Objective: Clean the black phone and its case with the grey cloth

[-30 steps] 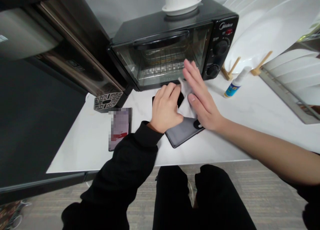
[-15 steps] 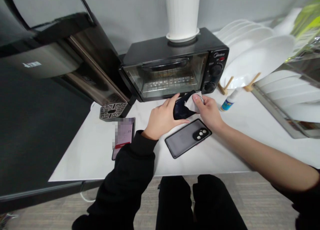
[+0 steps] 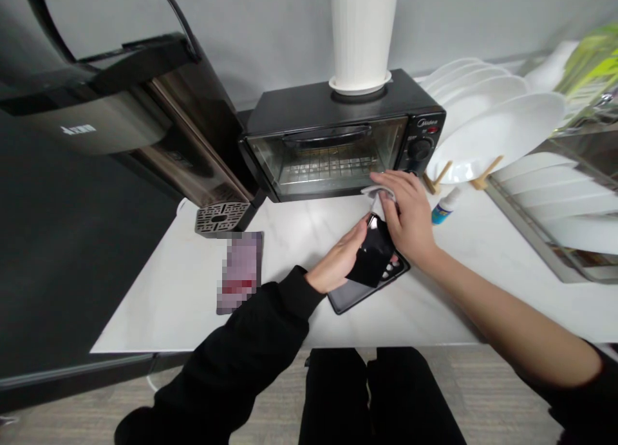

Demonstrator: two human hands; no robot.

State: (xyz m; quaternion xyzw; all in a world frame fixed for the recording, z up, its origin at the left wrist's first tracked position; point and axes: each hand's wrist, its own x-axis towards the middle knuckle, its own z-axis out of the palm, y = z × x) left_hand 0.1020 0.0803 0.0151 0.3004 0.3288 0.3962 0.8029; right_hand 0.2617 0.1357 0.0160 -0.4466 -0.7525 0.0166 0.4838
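Observation:
My left hand (image 3: 338, 265) holds a black phone (image 3: 373, 255) tilted up off the white counter (image 3: 193, 284). My right hand (image 3: 405, 216) grips a white cloth (image 3: 379, 194) and presses it against the phone's upper end. Below the two hands a dark grey phone case (image 3: 355, 293) lies flat on the counter, partly covered by the phone. A second phone (image 3: 240, 272) with a blurred screen lies to the left.
A black toaster oven (image 3: 338, 139) with a white vase (image 3: 362, 36) on top stands behind the hands. A small spray bottle (image 3: 444, 207) lies right of it. White plates (image 3: 497, 126) stand in racks at right. A coffee machine's drip tray (image 3: 219, 214) is at left.
The view pulled back. My left hand lifted the phone off the counter and brought it over the grey case. My right hand closed on the cloth and followed to the phone's upper end.

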